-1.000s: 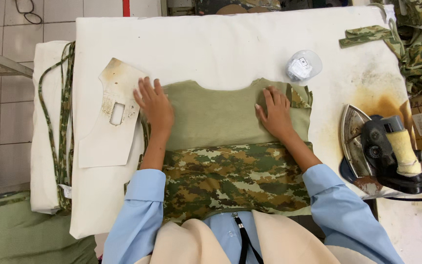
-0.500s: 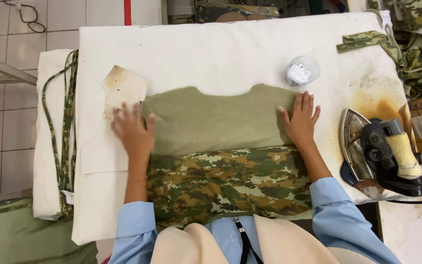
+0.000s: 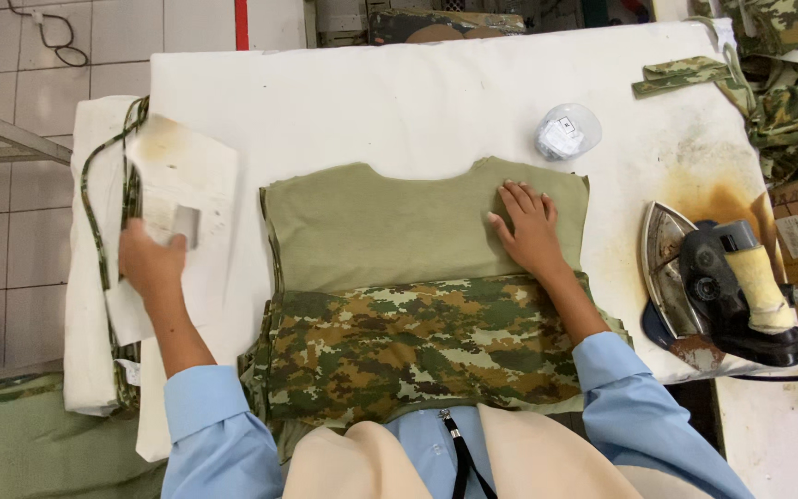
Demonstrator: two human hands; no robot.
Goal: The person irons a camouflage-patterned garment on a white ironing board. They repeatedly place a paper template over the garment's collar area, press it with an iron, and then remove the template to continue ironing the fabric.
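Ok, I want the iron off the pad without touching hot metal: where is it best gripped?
Judging by its pose, take the iron by its pale wrapped handle, coming from above on the right. It lies tipped on its side at the table's right edge, with the shiny soleplate facing left toward the cloth, so that side is best avoided. The right hand is nearest.

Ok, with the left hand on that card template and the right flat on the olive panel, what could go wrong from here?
1. The left hand grips the stained card template off to the side; its brown marks might transfer onto the olive fabric panel.
2. Only the right hand pins the panel, so the folded camouflage edge may shift.
3. The iron rests at the scorched board edge, close to the right sleeve; possible burn.
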